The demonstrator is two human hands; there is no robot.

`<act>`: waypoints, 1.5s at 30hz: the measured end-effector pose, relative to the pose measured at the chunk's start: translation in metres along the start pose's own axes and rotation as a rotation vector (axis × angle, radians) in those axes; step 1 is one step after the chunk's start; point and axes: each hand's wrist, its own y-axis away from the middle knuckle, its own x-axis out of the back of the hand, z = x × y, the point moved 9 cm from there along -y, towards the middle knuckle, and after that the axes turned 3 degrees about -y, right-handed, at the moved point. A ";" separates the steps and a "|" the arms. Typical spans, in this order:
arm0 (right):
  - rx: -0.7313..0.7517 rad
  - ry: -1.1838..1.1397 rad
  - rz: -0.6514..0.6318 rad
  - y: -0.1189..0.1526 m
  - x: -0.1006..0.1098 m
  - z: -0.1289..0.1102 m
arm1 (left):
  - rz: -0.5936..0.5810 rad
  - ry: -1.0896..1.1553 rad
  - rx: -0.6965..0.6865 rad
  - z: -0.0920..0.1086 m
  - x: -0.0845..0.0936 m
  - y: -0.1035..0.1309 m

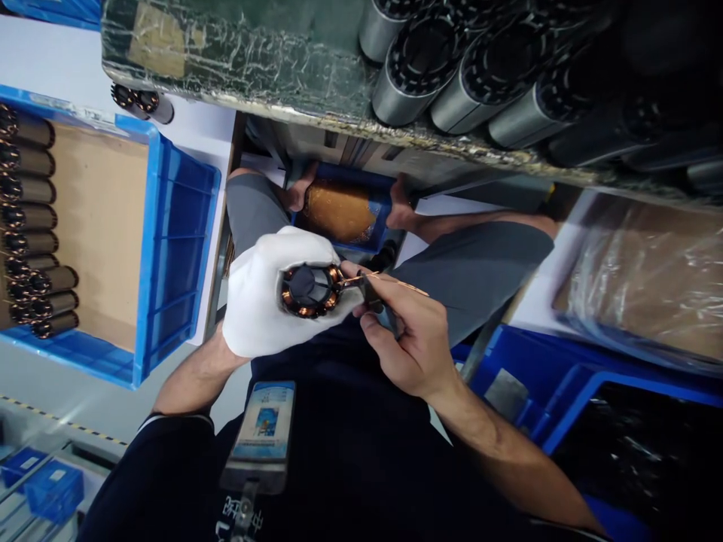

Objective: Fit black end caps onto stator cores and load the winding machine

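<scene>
Dim upper-right corner, glare on plastic wrap [636,282], stretched edges

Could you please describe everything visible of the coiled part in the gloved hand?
The coiled part is round, glossy copper coils ringing a dark and grey centre. This end faces the camera; the left hand wraps its side, hiding the rest. Copper wire leads from its right edge toward the right hand.
</scene>
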 end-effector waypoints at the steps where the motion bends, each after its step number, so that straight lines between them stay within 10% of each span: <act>1: -0.005 0.004 0.002 -0.002 0.001 0.002 | 0.022 0.000 -0.011 -0.001 0.000 0.000; 6: -0.255 -0.017 -0.022 -0.020 0.007 0.061 | 0.129 -0.269 0.060 -0.033 -0.002 -0.003; 12: -0.667 -0.566 -0.191 -0.022 -0.023 0.126 | -0.031 -0.208 0.049 -0.059 -0.030 -0.002; 16: -0.720 -0.698 -0.289 -0.017 -0.036 0.116 | -0.219 -0.181 -0.157 -0.021 -0.047 0.000; 23: -0.400 -0.508 -0.024 -0.019 0.017 0.091 | -0.088 -0.062 0.215 -0.025 0.007 0.015; 29: -0.086 -0.349 -0.145 -0.022 0.015 0.027 | -0.699 0.875 0.574 -0.034 -0.084 0.037; 35: 0.056 0.263 -0.353 -0.015 0.042 -0.012 | -0.500 0.707 0.385 -0.016 -0.071 0.007; 45: 0.185 0.645 -0.534 -0.003 0.061 -0.023 | -0.552 0.451 0.381 -0.021 -0.077 0.005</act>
